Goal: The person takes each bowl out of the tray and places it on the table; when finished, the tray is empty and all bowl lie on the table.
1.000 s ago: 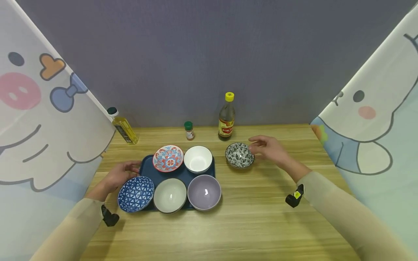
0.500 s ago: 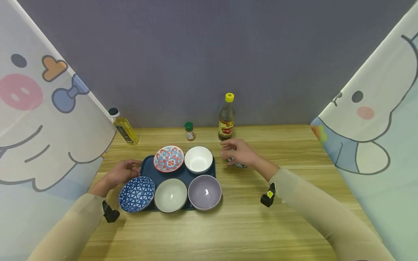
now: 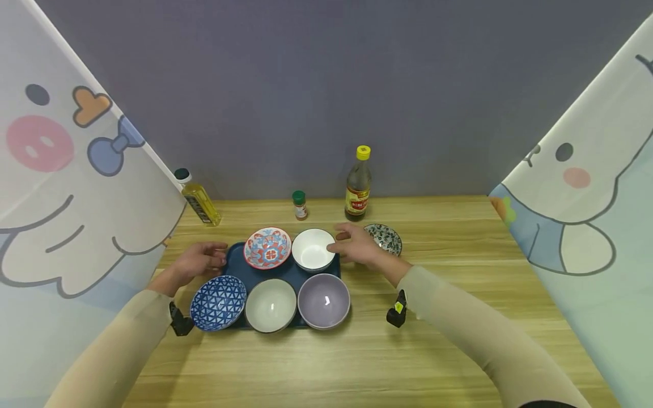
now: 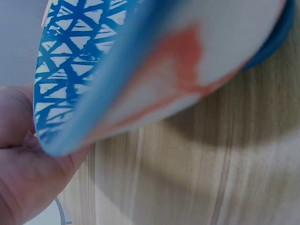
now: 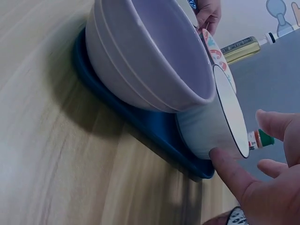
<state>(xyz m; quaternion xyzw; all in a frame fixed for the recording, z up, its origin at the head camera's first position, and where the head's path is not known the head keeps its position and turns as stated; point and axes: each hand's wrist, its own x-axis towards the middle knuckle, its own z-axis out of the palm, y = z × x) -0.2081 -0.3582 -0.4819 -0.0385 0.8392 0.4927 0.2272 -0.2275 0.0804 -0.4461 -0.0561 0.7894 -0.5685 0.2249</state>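
Observation:
My right hand (image 3: 355, 245) reaches to the right side of a small white bowl (image 3: 312, 249), fingers extended; in the right wrist view a fingertip (image 5: 216, 154) meets the bowl's outer wall. My left hand (image 3: 200, 260) is at the left end of a dark blue tray (image 3: 233, 259), fingers relaxed, just behind a blue bowl with white triangles (image 3: 218, 303). In the left wrist view that hand lies beside the rim of the blue bowl (image 4: 77, 51). A red-and-blue patterned bowl (image 3: 267, 248), an off-white bowl (image 3: 271, 306) and a purple bowl (image 3: 324, 301) share the tray.
A black-and-white floral bowl (image 3: 386, 239) sits right of the tray, partly covered by my right hand. Behind stand an oil bottle (image 3: 201, 203), a green-capped spice jar (image 3: 300, 205) and a yellow-capped sauce bottle (image 3: 358, 187), before a grey wall (image 3: 306, 102).
My right hand has moved left, from the floral bowl across to the white bowl on the tray. The left hand stays by the tray's left end, and the bowls keep their places.

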